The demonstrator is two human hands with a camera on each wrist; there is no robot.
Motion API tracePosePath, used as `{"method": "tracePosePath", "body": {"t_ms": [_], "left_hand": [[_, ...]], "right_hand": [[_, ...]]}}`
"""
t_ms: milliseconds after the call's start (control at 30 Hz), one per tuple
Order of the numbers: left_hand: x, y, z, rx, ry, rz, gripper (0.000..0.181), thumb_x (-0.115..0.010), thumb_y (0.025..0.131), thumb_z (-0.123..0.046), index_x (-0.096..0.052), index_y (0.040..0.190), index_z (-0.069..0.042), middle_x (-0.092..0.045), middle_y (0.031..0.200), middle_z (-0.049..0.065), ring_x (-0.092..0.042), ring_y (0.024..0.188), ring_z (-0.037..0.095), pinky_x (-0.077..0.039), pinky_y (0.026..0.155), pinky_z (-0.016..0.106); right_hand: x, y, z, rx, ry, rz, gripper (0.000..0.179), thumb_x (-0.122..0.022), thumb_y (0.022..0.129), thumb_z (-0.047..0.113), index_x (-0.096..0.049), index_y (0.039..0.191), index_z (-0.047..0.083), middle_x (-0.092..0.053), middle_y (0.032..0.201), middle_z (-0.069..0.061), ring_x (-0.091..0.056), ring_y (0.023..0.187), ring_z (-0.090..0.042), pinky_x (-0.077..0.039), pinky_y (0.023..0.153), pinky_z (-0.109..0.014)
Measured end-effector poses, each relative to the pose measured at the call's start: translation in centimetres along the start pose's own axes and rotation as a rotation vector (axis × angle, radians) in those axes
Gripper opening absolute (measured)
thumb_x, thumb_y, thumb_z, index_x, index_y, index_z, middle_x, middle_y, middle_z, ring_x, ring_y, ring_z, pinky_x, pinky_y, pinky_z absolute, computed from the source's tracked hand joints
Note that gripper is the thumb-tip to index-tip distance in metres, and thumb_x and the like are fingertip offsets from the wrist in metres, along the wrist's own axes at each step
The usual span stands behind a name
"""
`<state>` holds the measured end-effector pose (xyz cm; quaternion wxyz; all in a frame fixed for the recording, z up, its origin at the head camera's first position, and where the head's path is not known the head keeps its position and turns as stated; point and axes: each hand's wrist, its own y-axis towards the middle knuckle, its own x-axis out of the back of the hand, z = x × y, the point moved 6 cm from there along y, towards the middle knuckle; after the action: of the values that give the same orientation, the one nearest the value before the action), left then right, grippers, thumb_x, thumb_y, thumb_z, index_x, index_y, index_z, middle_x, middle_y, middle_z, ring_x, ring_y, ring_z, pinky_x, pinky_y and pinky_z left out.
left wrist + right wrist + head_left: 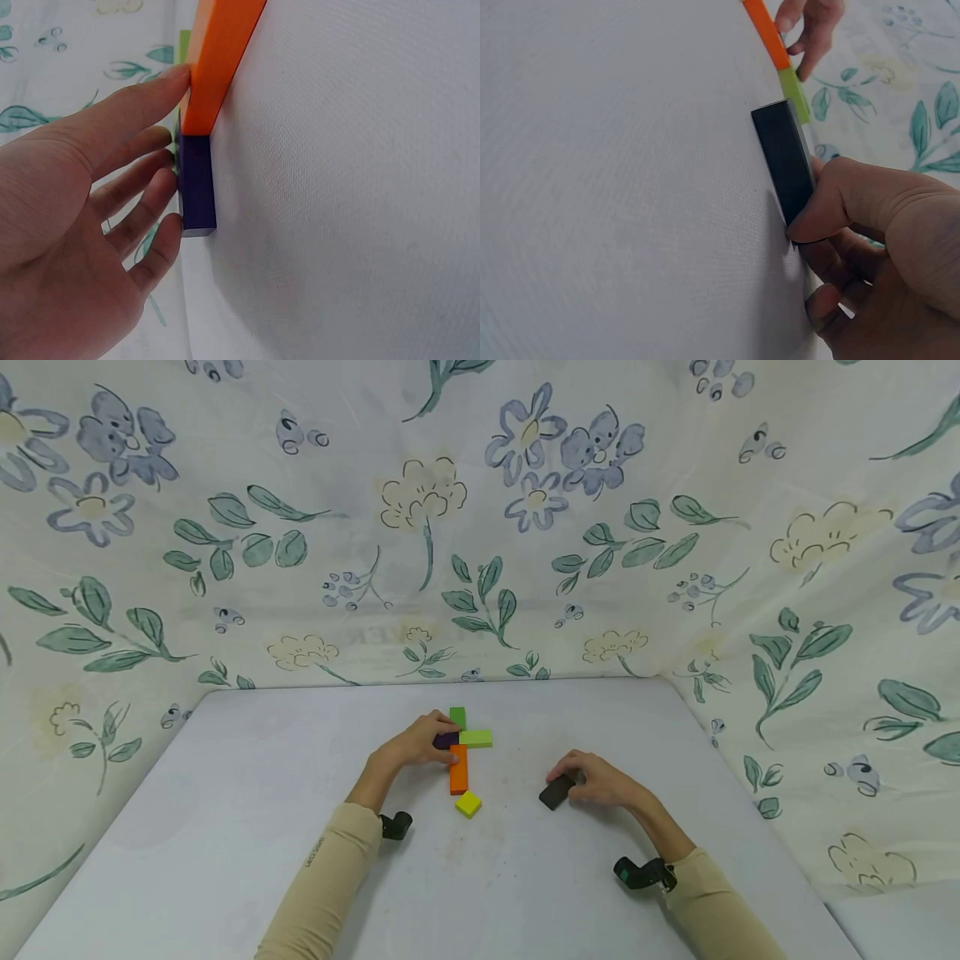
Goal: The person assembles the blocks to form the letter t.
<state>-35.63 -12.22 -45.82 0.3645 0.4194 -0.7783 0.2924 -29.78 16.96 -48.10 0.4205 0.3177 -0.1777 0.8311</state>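
Note:
My left hand [422, 741] reaches over a dark purple block [446, 741] that lies left of a small cross of wooden blocks. Its thumb touches the orange block [458, 770], while the other fingers lie loosely bent along the purple block [197, 184] in the left wrist view. A green block [457, 718] forms the upper arm and a lime block [476, 739] the right one. To the right, my right hand [602, 779] pinches a black block [557, 792] by one end. The right wrist view shows the thumb on that black block [782, 154], fingers partly hidden behind.
A yellow block [468, 804] sits turned on its corner just below the orange one. The white table [225, 827] ends at a floral cloth [360, 552] behind and at the right. A dark wrist camera [645, 872] is strapped near each sleeve.

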Motion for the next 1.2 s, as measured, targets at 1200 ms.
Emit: {"method": "tracePosePath", "body": {"t_ms": [1200], "left_hand": [[0.05,-0.12,-0.04,0.009,-0.014,0.002,0.058,-0.076,0.086,-0.024,-0.056,0.139,-0.009,-0.045,0.143,0.016,-0.041,0.131,0.033,-0.037,0.113,0.051]], "right_hand": [[0.30,-0.42,0.18,-0.005,-0.037,-0.050,0.039,-0.065,0.079,-0.007,-0.068,0.115,0.006,-0.061,0.119,-0.011,-0.052,0.103,-0.022,-0.045,0.083,-0.027]]}}
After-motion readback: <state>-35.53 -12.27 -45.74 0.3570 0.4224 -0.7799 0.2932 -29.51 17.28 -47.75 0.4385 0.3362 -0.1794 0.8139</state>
